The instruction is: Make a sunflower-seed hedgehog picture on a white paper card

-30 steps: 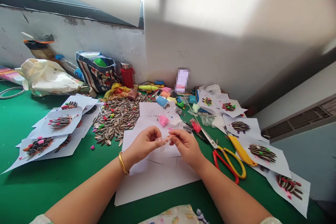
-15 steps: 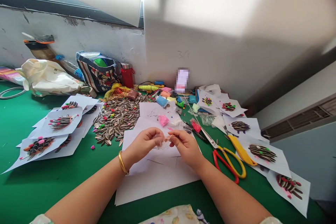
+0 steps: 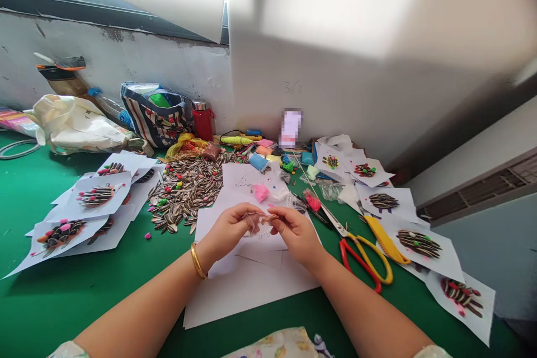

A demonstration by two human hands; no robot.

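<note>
Over the white paper (image 3: 247, 291) in front of me, a small clear plastic bag (image 3: 254, 224) is stretched between my two hands. My left hand (image 3: 229, 229) pinches its left side, thumb and fingers pressed together. On the other side my right hand (image 3: 296, 229) grips the bag's edge near a pale brownish bit, whose kind I cannot make out. Just beyond the fingers lies a lump of pink clay (image 3: 260, 193) on a sheet with a pencil outline. A packet of red clay (image 3: 311, 200) sits beyond my right hand.
Sunflower seeds (image 3: 188, 190) lie heaped at the left, with coloured clay balls among them. Scissors (image 3: 361, 251) and a yellow cutter (image 3: 386, 240) rest at the right. Papers bearing seed hedgehogs (image 3: 98, 194) are stacked on both sides. Bags and a red flask (image 3: 203, 121) stand by the wall.
The plastic bag now shows spread out between my hands, where before it was bunched and blurred at my left fingertips. Both hands have stayed almost in place.
</note>
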